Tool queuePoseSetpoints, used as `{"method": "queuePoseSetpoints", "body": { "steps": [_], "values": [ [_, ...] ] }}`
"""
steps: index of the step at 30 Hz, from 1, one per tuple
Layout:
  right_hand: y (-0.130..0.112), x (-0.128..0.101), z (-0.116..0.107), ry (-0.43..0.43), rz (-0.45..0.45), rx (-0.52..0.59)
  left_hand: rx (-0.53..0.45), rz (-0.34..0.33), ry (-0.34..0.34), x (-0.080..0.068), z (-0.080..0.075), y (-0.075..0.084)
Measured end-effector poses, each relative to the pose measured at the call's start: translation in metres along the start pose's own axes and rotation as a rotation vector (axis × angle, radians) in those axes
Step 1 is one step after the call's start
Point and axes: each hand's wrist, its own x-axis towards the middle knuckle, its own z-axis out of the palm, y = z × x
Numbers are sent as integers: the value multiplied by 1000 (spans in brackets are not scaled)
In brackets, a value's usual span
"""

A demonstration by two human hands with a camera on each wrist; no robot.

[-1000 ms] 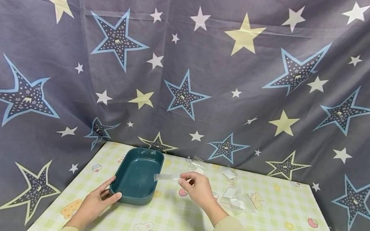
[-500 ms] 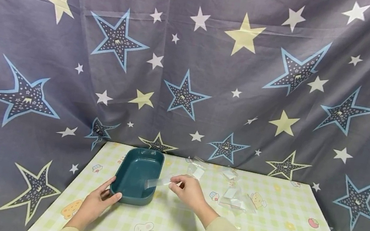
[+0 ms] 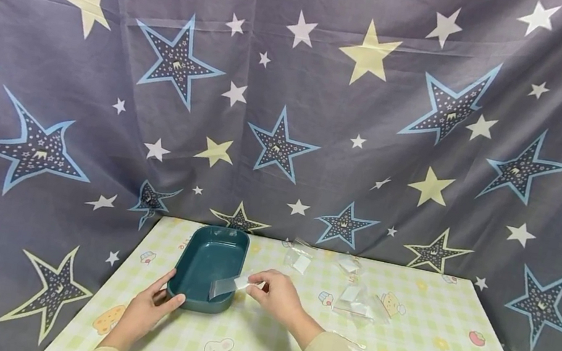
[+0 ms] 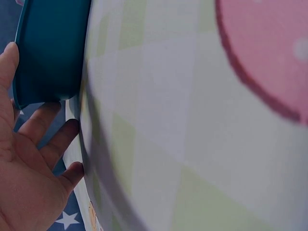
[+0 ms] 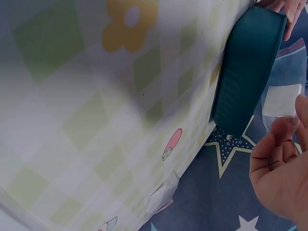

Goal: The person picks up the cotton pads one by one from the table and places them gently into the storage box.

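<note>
A dark teal rectangular dish (image 3: 210, 258) stands at the left of the table in the head view. My left hand (image 3: 144, 309) holds its near left corner, thumb at the rim and fingers against the outer wall, as the left wrist view also shows. A clear zip bag (image 3: 223, 287) with a white piece inside is pinched between the right hand's thumb and fingers (image 5: 279, 166). The bag's free end hangs over the dish's near right part. In the right wrist view the white piece (image 5: 280, 101) and the bag's red seal line show clearly.
Several more clear bags with white pieces lie on the table: one bag (image 3: 300, 259) right of the dish, another (image 3: 350, 265) at the back edge, and overlapping bags (image 3: 361, 306) farther right. A small item (image 3: 355, 345) lies partly behind my right sleeve. A star-patterned curtain (image 3: 293, 108) hangs behind.
My right hand has moved left and nearer with the bag, bringing it from the dish's right edge to above its near right part. The left hand and dish stay put.
</note>
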Motion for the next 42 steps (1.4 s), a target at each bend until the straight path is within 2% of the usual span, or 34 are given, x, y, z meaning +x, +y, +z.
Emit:
{"method": "queuePoseSetpoints", "body": {
  "steps": [6,14,25,36,42],
  "values": [
    [-6,0,7,-16,-1,27,1,-1,-4,-1,0,1],
    [-12,0,18,-45,41,54,6,1,7,-3,0,2],
    [-14,2,27,-66,63,46,11,6,17,-2,1,1],
    [-18,5,33,-164,14,11,23,-2,3,-2,-1,3],
    [-19,5,34,-256,-2,2,9,5,2,-4,-1,3]
  ]
}}
